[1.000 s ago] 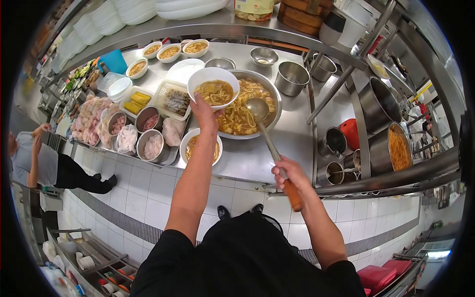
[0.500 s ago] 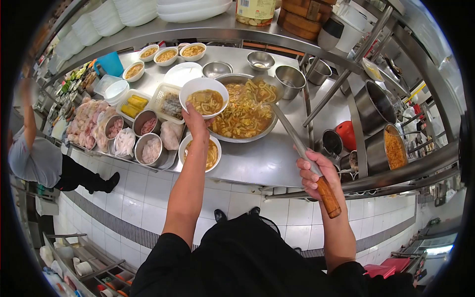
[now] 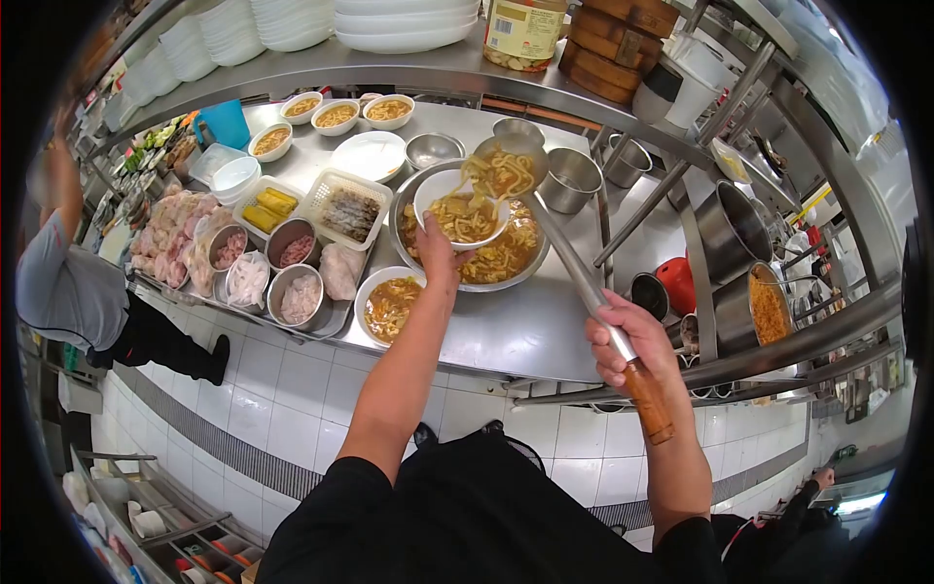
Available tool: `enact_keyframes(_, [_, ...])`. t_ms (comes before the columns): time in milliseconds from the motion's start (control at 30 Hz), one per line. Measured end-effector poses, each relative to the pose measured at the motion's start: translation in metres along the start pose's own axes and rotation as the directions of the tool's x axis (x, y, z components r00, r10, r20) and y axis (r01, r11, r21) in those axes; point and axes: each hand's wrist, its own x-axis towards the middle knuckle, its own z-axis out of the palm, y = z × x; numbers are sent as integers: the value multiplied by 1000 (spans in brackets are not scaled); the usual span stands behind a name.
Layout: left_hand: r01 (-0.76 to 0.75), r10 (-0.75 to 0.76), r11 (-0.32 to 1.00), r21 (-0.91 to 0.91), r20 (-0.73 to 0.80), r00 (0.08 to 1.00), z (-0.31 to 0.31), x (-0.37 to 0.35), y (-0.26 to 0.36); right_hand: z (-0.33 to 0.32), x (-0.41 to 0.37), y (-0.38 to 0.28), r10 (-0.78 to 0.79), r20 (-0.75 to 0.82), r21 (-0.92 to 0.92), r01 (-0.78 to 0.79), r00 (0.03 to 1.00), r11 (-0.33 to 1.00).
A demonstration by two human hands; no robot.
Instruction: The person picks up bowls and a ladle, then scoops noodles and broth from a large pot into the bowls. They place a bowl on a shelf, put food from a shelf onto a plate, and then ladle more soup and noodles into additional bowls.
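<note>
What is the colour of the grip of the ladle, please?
The ladle's grip is orange-brown, seen in the head view.

Left grip holds a bowl, right grip a loaded ladle.

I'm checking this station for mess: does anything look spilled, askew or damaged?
Nothing plainly stands out. The left hand holds a white bowl above the large basin; noodles hang over that bowl from the ladle in the right hand. No obvious spill shows on the steel counter, though small splashes may escape notice.
</note>
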Motion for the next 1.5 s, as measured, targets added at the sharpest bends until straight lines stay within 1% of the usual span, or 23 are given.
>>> enact_keyframes(67, [2,-3,1000,-16,-21,1000,6,-3,-2,4,3,5,1,6,-72,0,1000,997])
enact_keyframes(133, [-10,10,1000,-18,11,1000,8,-6,-3,10,6,14,-61,-107,-351,19,992,936])
enact_keyframes(200, [-22,22,1000,-8,34,999,10,-11,-4,7,7,23,-91,-138,-432,23,986,902])
enact_keyframes(267, [-35,34,999,1,53,998,9,-13,-4,4,6,28,-198,-137,-696,48,971,717])
enact_keyframes(333, [-11,11,1000,10,58,998,10,-15,-3,-4,3,35,-232,-141,-723,60,963,689])
enact_keyframes(400, [-5,5,1000,-6,59,998,10,-17,-3,-15,1,42,-348,-106,-886,70,931,458])
enact_keyframes(433, [3,-1,1000,-23,60,998,11,-17,-3,-13,-2,41,-349,-106,-886,71,931,458])
enact_keyframes(500, [24,-22,999,-31,62,998,10,-14,-7,-8,-10,40,-448,-20,-963,104,894,250])
enact_keyframes(600, [31,-28,999,-42,72,997,9,-12,-9,-14,-10,50,-473,12,-980,106,881,172])
enact_keyframes(633, [17,-14,999,-46,83,996,11,-11,-9,-19,-9,53,-477,12,-979,106,879,172])
enact_keyframes(700, [15,-11,998,-63,65,998,12,-8,-8,-28,-5,58,-447,-23,-881,193,894,432])
enact_keyframes(733, [15,-12,997,-76,47,999,12,-9,-6,-26,-8,57,-446,-26,-879,192,895,436])
enact_keyframes(800, [9,-7,996,-86,27,1000,10,-9,2,-18,-12,50,-279,-130,-601,148,952,786])
enact_keyframes(933, [-4,4,998,-68,-1,1000,-20,-2,19,-31,-1,48,-279,-166,-522,156,946,839])
enact_keyframes(967, [-15,10,998,-65,-85,996,-26,-5,26,-43,13,53,-309,-167,-577,161,936,800])
enact_keyframes(1000, [-18,12,998,-60,-88,996,-37,-6,31,-55,29,60,-340,-166,-630,165,926,759])
enact_keyframes(1033, [-50,47,998,-41,-73,996,-53,-6,35,-64,49,68,-404,-174,-764,136,898,631])
enact_keyframes(1067, [-82,81,996,-25,-58,995,-68,-7,38,-75,68,76,-402,-174,-761,136,899,635])
enact_keyframes(1133, [-103,98,994,-39,-112,989,-90,-21,52,-92,103,89,-577,-51,-991,28,815,128])
enact_keyframes(1333, [-166,149,985,-46,-249,957,-161,-80,92,-90,155,99,-497,-110,-993,-112,861,25])
enact_keyframes(1400, [-220,204,975,-36,-249,947,-185,-97,100,-95,167,104,-479,-94,-992,-125,873,-34])
enact_keyframes(1467, [-237,223,971,-17,-285,932,-208,-114,104,-96,175,108,-475,-53,-975,-149,878,-167])
enact_keyframes(1500, [-238,217,971,-32,-306,927,-217,-123,107,-96,178,108,-467,-44,-976,-138,883,-168])
